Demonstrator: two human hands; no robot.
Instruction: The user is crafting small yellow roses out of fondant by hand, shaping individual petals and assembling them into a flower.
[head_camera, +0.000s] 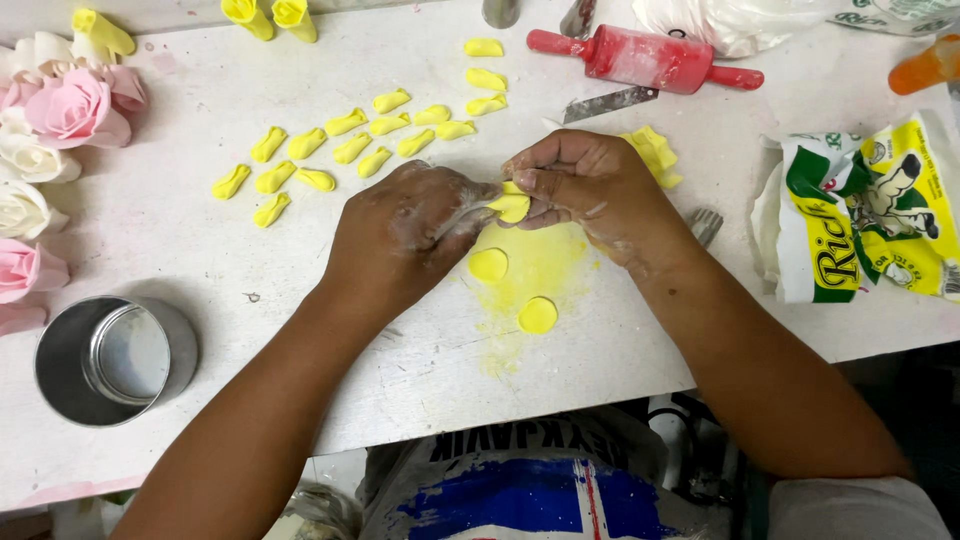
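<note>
Hands meet at mid-table over one yellow disc (512, 205) of soft paste. Left hand (410, 228) is curled shut round a slim metal tool (470, 212); its tip presses the disc. Right hand (590, 185) pinches the disc's far edge between thumb and fingertips. Which end of the tool does the work is hard to tell, since the knuckles hide most of it.

Disc position: held just above the table (200, 240), over a patch of yellow dust. Two flat discs (489, 264) lie below it, one near the edge. Finished curled petals (345, 150) sit in rows to the left and well apart from the hands. A small stack of yellow paste (652, 152) lies just behind the right hand.

Risks, as judged:
- Tear. Paste looks thin; too hard a press from the tool, or too tight a pinch, could split the edge.
- Sticking. Both hands carry white residue; paste may cling to fingers and pull out of shape.
- Drying. The waiting discs lie uncovered and may crack when curled.
- Knock. Rolling pin (645, 58) and knife (610, 103) lie near the right hand; a wide elbow move could shift them onto the stack.
- Drop. The lower disc is close to the table's edge; a forearm could sweep it off.
</note>
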